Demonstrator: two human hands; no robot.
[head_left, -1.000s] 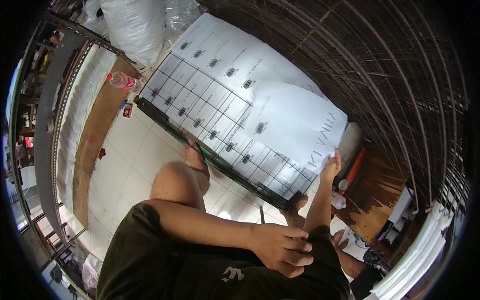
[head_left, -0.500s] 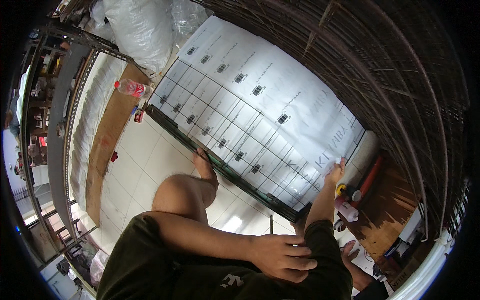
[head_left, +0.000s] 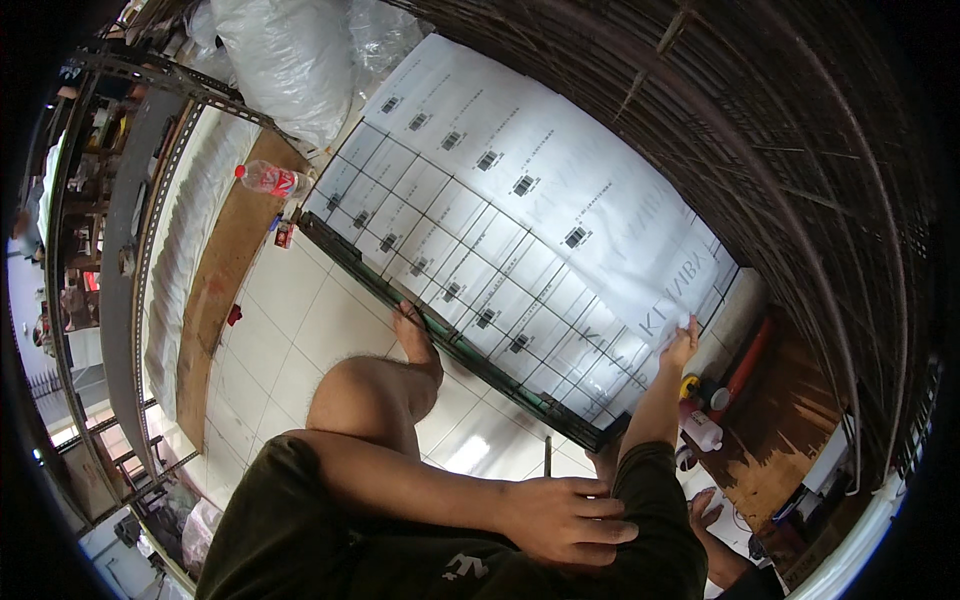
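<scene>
A large white printed sheet point(head_left: 600, 180) lies over a dark wire grid point(head_left: 440, 230), covering its far side and most of its right end. At the sheet's near right corner, my right hand point(head_left: 682, 343) pinches the edge, and the material creases and rises a little there. Part of the grid shows on the near side, with white printed material beneath it. My left forearm crosses in front of my body. My left hand point(head_left: 570, 520) rests over my dark clothing, fingers loosely bent and apart, holding nothing.
A green and dark rail point(head_left: 455, 345) borders the grid nearest me; my bare foot touches it. Dark metal rods point(head_left: 760, 130) rise along the right. A plastic bottle point(head_left: 270, 180) lies at left by a wooden board point(head_left: 215, 250). Containers point(head_left: 700, 428) stand near my right arm. White sacks point(head_left: 280, 70) sit behind.
The view has shifted slightly, moving the scene a little right and down. My right hand keeps its pinch on the sheet's corner; my left hand stays resting.
</scene>
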